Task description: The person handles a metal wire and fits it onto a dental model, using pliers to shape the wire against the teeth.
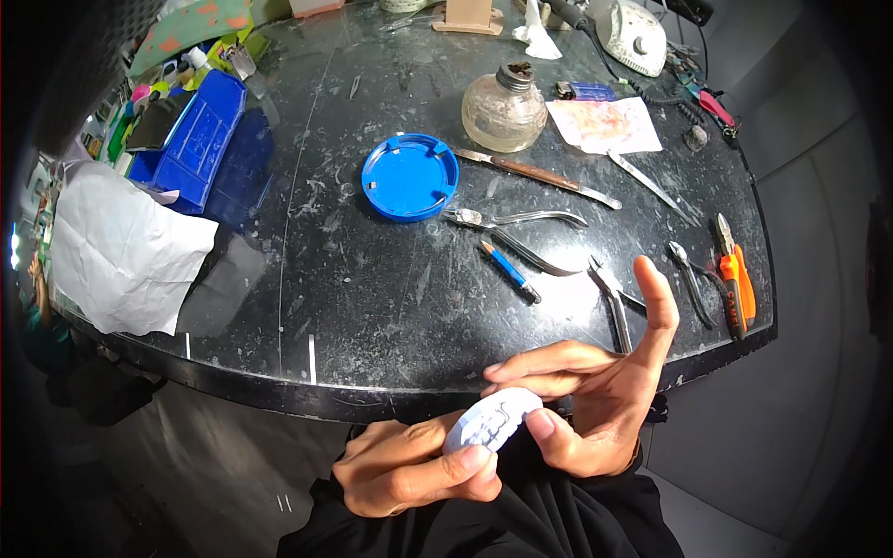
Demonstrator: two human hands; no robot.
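Just off the table's near edge I hold a small white plaster dental cast with dark curved lines on its face; whether these are wire or pencil marks I cannot tell. My left hand pinches its lower left side between thumb and fingers. On the cast's right edge rests the thumb of my right hand, whose other fingers reach behind it while the index finger points up. Beyond the hands lie a short blue pencil, spread silver pliers and a second pair of pliers.
A round blue lid lies mid-table, beside a wooden-handled knife and a glass spirit lamp. At right are small cutters and orange-handled pliers. White paper and a blue bin occupy the left.
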